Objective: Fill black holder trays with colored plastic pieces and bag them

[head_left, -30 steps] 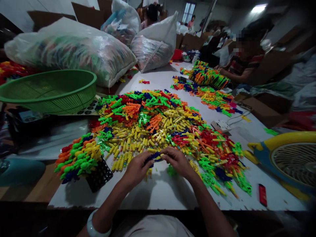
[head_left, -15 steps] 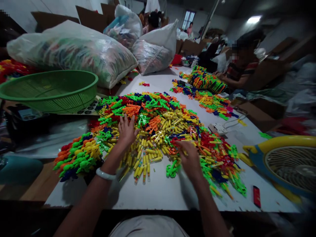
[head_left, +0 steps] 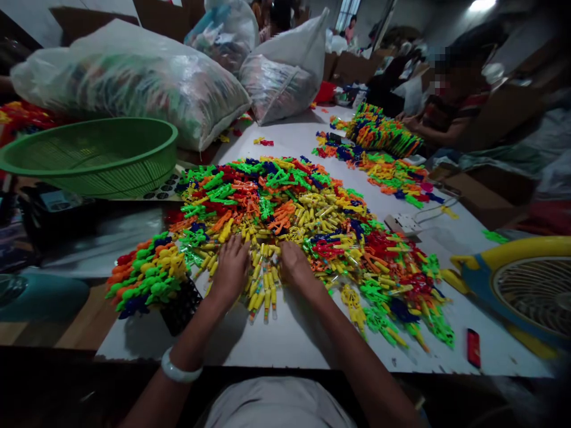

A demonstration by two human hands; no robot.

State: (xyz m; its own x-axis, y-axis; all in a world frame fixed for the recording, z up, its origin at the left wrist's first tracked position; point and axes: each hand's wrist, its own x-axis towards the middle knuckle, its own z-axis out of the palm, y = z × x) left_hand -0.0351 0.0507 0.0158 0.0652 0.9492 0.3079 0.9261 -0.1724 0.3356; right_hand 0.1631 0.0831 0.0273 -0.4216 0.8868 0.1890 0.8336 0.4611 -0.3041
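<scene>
A heap of small plastic pieces (head_left: 281,172) in green, orange, red, blue and yellow spreads over the white table. Many yellow tubes with clear ends (head_left: 266,288) lie at its front. My left hand (head_left: 232,267) rests on the left of these tubes, fingers stretched forward, gripping nothing visible. On their right side, my right hand (head_left: 297,264) has curled fingers against the tubes; its fingertips are hidden, and I cannot make out what they hold. Left of my left wrist, a bundle of coloured figures (head_left: 149,273) stands in a black holder (head_left: 182,309).
A green basket (head_left: 147,148) stands at left, before large filled plastic bags (head_left: 134,77). A power strip (head_left: 404,224), a red lighter-like object (head_left: 473,348) and a yellow-blue fan (head_left: 530,291) are on the right. Across the table, another person (head_left: 455,113) handles a coloured bundle (head_left: 383,131).
My right hand has moved left to the yellow tubes, and my left hand has come down and back onto them. A yellow piece now lies front right where a green one was nearby.
</scene>
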